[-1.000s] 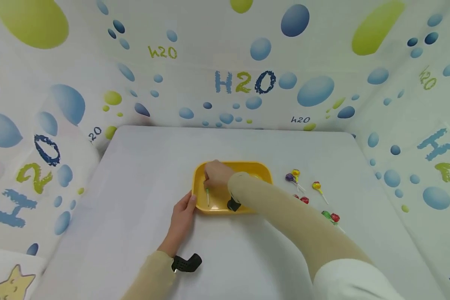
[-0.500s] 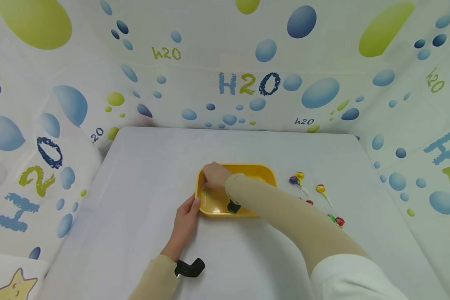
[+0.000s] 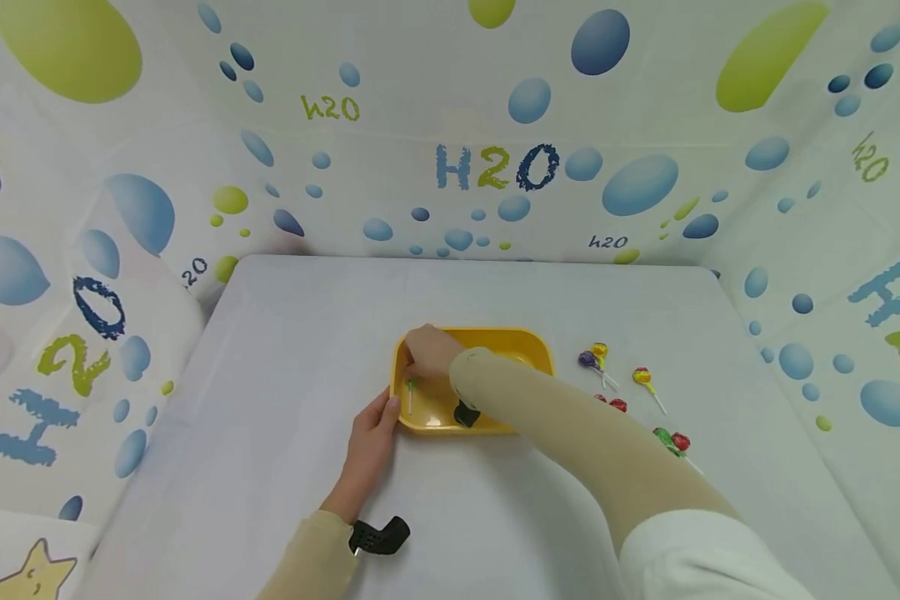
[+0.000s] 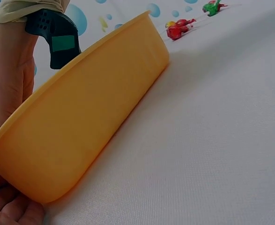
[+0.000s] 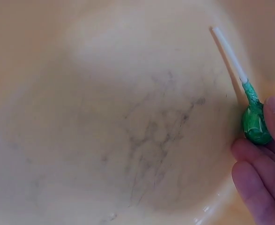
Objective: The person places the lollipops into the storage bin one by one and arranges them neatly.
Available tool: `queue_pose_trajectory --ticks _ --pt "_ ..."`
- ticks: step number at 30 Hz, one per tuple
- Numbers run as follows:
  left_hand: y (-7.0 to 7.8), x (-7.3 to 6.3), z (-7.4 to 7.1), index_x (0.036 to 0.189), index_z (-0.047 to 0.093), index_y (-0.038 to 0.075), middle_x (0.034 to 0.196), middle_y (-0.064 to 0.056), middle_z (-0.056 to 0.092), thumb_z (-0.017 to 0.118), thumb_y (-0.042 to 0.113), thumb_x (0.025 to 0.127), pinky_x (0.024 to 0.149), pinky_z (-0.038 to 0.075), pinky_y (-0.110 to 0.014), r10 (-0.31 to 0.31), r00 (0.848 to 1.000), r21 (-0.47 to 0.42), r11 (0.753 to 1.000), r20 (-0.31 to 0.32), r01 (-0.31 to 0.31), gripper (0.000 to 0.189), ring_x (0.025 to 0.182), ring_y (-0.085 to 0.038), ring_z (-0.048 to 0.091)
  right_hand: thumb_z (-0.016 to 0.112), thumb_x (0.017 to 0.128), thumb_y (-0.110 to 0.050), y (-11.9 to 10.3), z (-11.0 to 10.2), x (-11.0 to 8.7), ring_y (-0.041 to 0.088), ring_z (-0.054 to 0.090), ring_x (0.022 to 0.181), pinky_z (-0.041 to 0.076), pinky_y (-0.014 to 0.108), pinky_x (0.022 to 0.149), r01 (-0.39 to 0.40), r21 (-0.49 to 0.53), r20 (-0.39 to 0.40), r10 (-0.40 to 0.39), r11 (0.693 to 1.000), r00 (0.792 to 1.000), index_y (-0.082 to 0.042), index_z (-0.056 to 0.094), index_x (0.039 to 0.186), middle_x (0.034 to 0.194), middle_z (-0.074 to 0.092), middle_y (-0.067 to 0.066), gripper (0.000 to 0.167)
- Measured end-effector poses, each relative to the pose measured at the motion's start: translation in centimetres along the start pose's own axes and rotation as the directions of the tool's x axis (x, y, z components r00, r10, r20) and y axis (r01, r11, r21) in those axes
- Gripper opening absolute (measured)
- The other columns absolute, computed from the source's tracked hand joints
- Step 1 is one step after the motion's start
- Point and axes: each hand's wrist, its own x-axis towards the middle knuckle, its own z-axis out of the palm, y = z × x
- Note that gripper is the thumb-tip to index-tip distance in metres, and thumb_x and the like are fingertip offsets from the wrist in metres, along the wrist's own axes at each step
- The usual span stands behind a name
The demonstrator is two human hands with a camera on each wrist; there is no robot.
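Worktop and the yellow tray on it show no clear change from a second ago. The right sleeve crosses the tray, hiding part of its floor and near rim. What has changed is slight: the right hand has shifted nearer the tray's left end wall, then all but stopped. Its thumb and fingers are closed on the head of a green lollipop, inside the tray by that wall but seemingly not yet released. The left hand grips the near-left corner, fingers bent against its outside. Loose to the tray's right lie a purple lollipop, two yellow lollipops, red lollipops partly behind the sleeve, and a green-and-red pair.
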Motion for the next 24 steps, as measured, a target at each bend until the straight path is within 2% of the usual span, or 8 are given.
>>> queue_pose_trajectory --ticks 7,10,19,24 --pt "0.09 -0.08 0.01 0.154 0.041 -0.001 0.157 -0.019 0.047 0.045 0.030 0.110 0.125 0.029 -0.053 -0.012 1.000 0.003 1.000 0.004 0.012 0.054 0.151 -0.035 0.037 0.078 0.092 -0.029 -0.25 -0.24 -0.13 0.012 0.063 0.084 0.058 0.023 0.082 -0.056 0.018 0.016 0.056 0.998 0.998 -0.013 0.074 0.101 0.094 0.072 -0.003 0.018" --pt "0.07 -0.08 -0.03 0.154 0.041 -0.002 0.157 -0.019 0.047 0.045 0.028 0.110 0.125 0.030 -0.053 -0.003 1.000 0.005 1.000 0.004 0.003 0.053 0.151 -0.035 0.037 0.078 0.092 -0.029 -0.29 -0.37 -0.17 0.012 0.064 0.084 0.058 0.024 0.084 -0.061 0.022 0.020 0.060 0.998 0.998 -0.012 0.074 0.103 0.095 0.074 -0.002 0.020" --pt "0.06 -0.06 -0.04 0.153 0.042 -0.002 0.156 -0.019 0.048 0.046 0.028 0.110 0.126 0.029 -0.053 0.008 1.000 0.002 1.000 0.005 -0.008 0.052 0.151 -0.035 0.037 0.079 0.091 -0.031 0.01 -0.48 -0.09 0.012 0.063 0.081 0.056 0.022 0.078 -0.056 0.025 0.034 0.055 0.998 0.998 -0.012 0.073 0.103 0.089 0.071 -0.004 0.023" --pt "0.03 -0.09 -0.11 0.154 0.042 0.000 0.157 -0.018 0.047 0.046 0.030 0.110 0.126 0.028 -0.053 -0.007 1.000 -0.009 1.000 0.005 0.007 0.053 0.152 -0.034 0.035 0.079 0.091 -0.031 0.07 -0.73 -0.40 0.011 0.058 0.073 0.050 0.020 0.066 -0.039 0.033 0.023 0.038 0.999 0.999 -0.011 0.072 0.096 0.081 0.067 -0.004 0.022"
